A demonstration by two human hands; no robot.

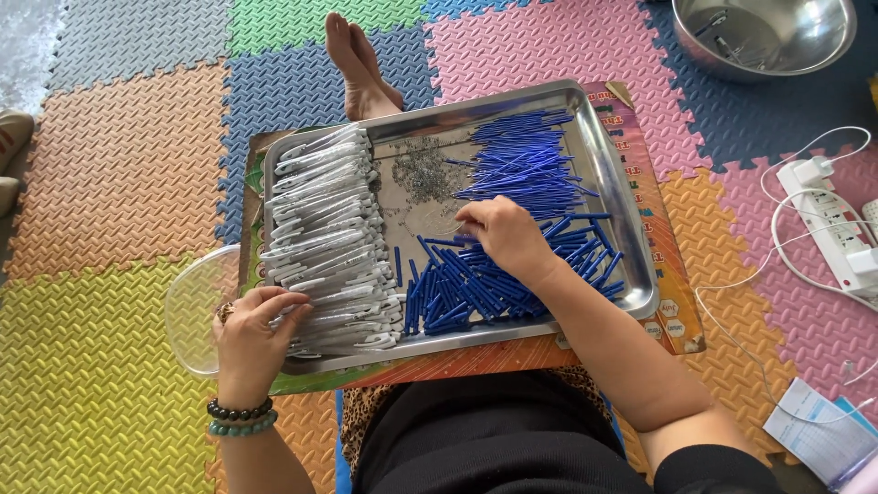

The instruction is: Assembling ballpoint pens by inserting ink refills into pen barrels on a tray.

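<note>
**Hands deep in the pen tray**

Nearest in, the left hand [256, 331] curled its fingers over the front end of the white pen barrels [327, 240], gripping a few at the steel tray [631, 247] rim. A little further, the right hand [501, 236] pinched narrow among the short blue caps [462, 291]. Beyond lay long blue refills [526, 165] and a scatter of tiny springs [421, 172]. By the look of it, plenty of loose parts remained. Farthest, a steel bowl [764, 35] sat on the foam floor mats [119, 174].

Left hand [254, 331] on white plastic pen barrels [327, 240] at the steel tray's [631, 242] left edge; right hand [501, 233] picks among short blue plastic pieces [466, 288] near the front edge.
</note>
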